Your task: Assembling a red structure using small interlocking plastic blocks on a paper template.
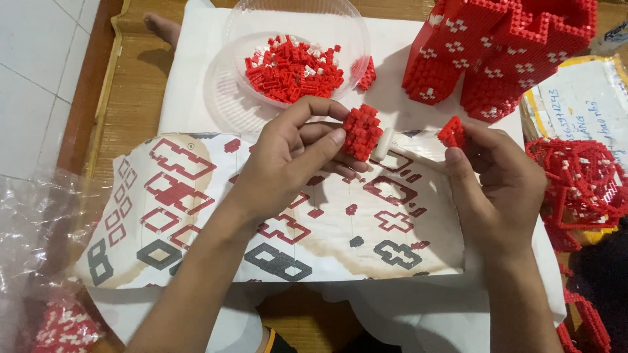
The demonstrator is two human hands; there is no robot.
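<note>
Red brick cluster [361, 131] pinched in left hand [294, 160] fingers, smaller red brick piece [452, 132] gripped by right hand [500, 189] fingers just beside, level, rightward.

Two bare forearms in view, no sleeves reaching the wrists. Left hand [288, 153] and right hand [500, 186] bare: no gloves, rings, watches or bands visible. Fingernails short and unpainted. Bare toes seen at the upper frame edge; owner cannot be told
</note>
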